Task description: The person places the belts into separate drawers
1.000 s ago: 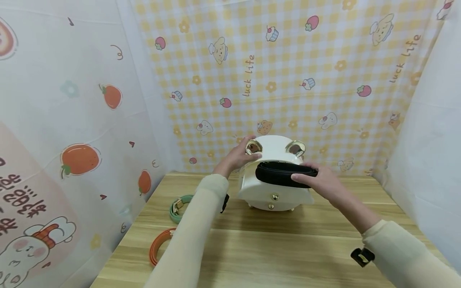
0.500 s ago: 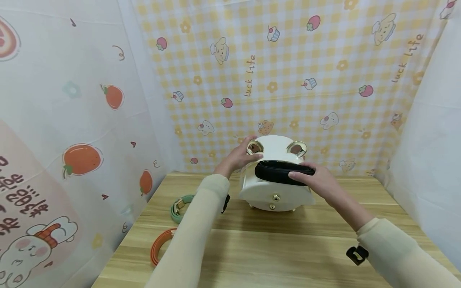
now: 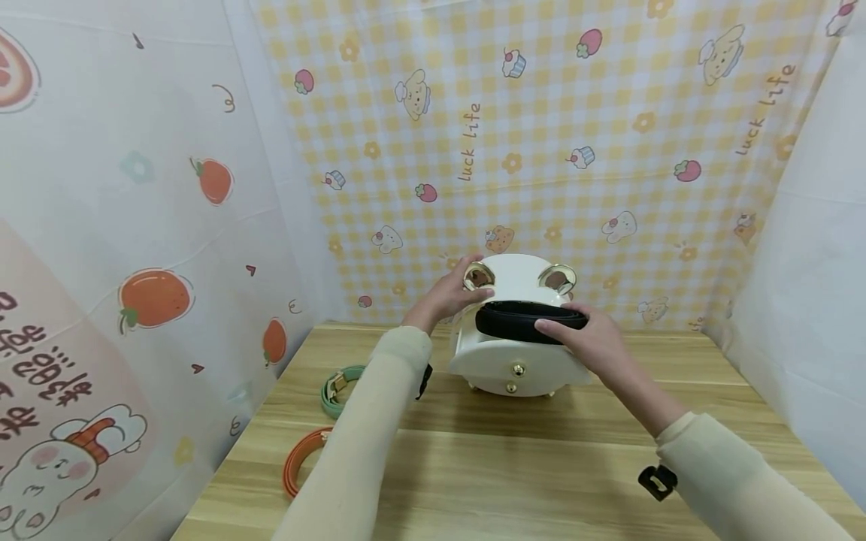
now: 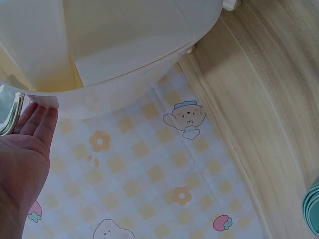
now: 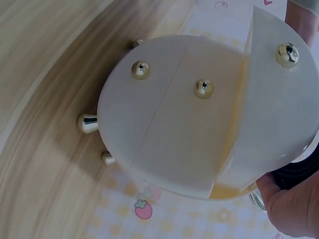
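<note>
A white rounded storage box (image 3: 517,270) with gold ears and knobs stands at the back of the table. Its top drawer (image 3: 483,361) is pulled out, with the drawer's knob (image 5: 287,55) close in the right wrist view. My left hand (image 3: 446,294) holds the box's upper left side, thumb in front and fingers by the ear. In the left wrist view the fingertips (image 4: 47,109) touch its edge. My right hand (image 3: 595,340) grips a coiled black belt (image 3: 507,324) above the drawer opening, thumb on the near side. The coil hides part of the drawer.
A coiled green belt (image 3: 331,406) and an orange belt (image 3: 292,466) lie on the wooden table (image 3: 514,481) to the left, partly behind my left sleeve. Patterned cloth (image 3: 379,135) hangs close behind the box, and more cloth stands at both sides.
My right hand has shifted slightly left with the black belt, and its wrist has swung left too. The left hand and the box look the same.
</note>
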Action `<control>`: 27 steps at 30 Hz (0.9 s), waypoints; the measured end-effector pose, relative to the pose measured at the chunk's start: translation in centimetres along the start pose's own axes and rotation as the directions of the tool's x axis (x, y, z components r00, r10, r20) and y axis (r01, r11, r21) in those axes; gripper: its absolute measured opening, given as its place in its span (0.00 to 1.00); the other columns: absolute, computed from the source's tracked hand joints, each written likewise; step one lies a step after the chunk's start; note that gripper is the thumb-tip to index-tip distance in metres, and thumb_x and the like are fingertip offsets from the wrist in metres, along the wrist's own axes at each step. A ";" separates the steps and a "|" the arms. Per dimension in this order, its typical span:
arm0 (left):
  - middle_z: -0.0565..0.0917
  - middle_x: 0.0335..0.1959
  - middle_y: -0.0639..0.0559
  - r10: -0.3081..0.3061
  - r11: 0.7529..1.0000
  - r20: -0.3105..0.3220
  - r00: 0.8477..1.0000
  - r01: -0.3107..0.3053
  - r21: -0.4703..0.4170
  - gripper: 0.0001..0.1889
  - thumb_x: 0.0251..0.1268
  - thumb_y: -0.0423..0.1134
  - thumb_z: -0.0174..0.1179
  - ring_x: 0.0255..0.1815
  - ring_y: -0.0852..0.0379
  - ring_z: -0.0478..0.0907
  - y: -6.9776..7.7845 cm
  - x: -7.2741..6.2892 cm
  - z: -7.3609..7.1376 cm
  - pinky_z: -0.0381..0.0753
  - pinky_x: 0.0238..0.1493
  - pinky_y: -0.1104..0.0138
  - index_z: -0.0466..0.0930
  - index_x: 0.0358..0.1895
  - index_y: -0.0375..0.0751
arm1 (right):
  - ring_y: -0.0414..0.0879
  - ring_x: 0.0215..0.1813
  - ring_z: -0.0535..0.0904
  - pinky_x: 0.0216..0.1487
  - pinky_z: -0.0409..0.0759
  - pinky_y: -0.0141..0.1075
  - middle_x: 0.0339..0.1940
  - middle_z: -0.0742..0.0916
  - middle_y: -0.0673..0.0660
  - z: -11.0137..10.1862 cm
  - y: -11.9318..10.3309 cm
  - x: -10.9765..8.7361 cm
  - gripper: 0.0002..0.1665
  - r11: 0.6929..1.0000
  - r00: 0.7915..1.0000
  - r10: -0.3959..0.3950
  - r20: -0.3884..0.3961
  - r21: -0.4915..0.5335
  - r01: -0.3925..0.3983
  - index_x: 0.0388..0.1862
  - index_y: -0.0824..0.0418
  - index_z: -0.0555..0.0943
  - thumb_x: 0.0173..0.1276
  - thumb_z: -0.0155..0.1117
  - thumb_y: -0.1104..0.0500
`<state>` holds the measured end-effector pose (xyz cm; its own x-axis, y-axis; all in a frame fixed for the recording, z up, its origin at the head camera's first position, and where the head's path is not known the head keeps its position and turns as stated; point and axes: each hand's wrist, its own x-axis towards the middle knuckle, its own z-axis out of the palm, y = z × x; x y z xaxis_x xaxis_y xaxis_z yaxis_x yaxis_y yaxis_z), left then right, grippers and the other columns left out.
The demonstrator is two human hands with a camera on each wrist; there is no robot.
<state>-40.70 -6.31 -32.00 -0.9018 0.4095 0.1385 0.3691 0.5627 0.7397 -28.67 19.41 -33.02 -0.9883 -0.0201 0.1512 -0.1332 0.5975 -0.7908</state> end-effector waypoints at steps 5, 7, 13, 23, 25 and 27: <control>0.61 0.75 0.41 -0.010 1.000 0.001 1.000 0.010 -0.004 0.42 0.67 0.57 0.62 0.69 0.38 0.66 -0.1 0.0 0.0 0.68 0.65 0.45 0.48 0.78 0.65 | 0.65 0.69 0.67 0.66 0.68 0.57 0.71 0.70 0.71 0.4 -0.3 0.2 0.55 1.000 1.000 -0.006 -0.024 -0.022 0.005 0.72 0.67 0.68 0.60 0.66 0.30; 0.61 0.75 0.41 -0.010 1.000 0.002 1.000 0.010 -0.007 0.42 0.67 0.57 0.63 0.69 0.38 0.66 0.0 -0.1 0.0 0.68 0.65 0.45 0.48 0.79 0.64 | 0.65 0.68 0.69 0.65 0.69 0.56 0.71 0.71 0.71 0.6 -0.3 0.2 0.55 1.000 0.999 -0.003 -0.033 -0.027 0.002 0.71 0.67 0.69 0.59 0.67 0.29; 0.61 0.75 0.42 -0.001 1.000 -0.004 1.000 0.001 -0.002 0.42 0.67 0.57 0.62 0.69 0.39 0.66 0.0 0.0 -0.1 0.68 0.65 0.46 0.48 0.78 0.64 | 0.63 0.62 0.73 0.62 0.72 0.55 0.65 0.76 0.72 1.1 -0.2 0.3 0.55 0.998 0.997 -0.004 -0.071 -0.059 0.000 0.70 0.65 0.69 0.58 0.66 0.27; 0.61 0.75 0.43 -0.002 1.000 -0.016 1.000 0.002 0.004 0.41 0.67 0.57 0.62 0.72 0.38 0.62 0.0 0.1 0.2 0.64 0.68 0.44 0.49 0.78 0.64 | 0.65 0.64 0.73 0.59 0.73 0.58 0.66 0.75 0.72 2.2 -0.3 0.0 0.64 0.993 0.996 -0.058 -0.075 -0.110 0.049 0.74 0.68 0.63 0.55 0.66 0.24; 0.61 0.76 0.43 -0.003 1.000 -0.020 1.000 0.003 0.001 0.41 0.67 0.57 0.63 0.72 0.38 0.61 0.0 0.2 0.2 0.64 0.68 0.44 0.49 0.78 0.64 | 0.67 0.68 0.68 0.64 0.69 0.60 0.70 0.70 0.74 2.2 -0.4 -0.1 0.66 0.993 0.997 -0.051 -0.061 -0.114 0.044 0.76 0.70 0.59 0.55 0.65 0.24; 0.61 0.75 0.43 -0.008 1.000 -0.021 1.000 0.008 0.000 0.41 0.67 0.57 0.63 0.72 0.38 0.62 0.0 0.1 0.2 0.64 0.68 0.44 0.50 0.78 0.65 | 0.68 0.71 0.64 0.66 0.66 0.60 0.72 0.67 0.74 2.2 -0.5 -0.1 0.68 0.994 0.998 -0.036 -0.050 -0.102 0.031 0.77 0.70 0.56 0.56 0.65 0.24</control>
<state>-40.78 -6.09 -32.15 -0.9092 0.3898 0.1464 0.3619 0.5662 0.7405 -28.65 17.38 -33.98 -0.9778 -0.0018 0.2094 -0.1557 0.6749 -0.7213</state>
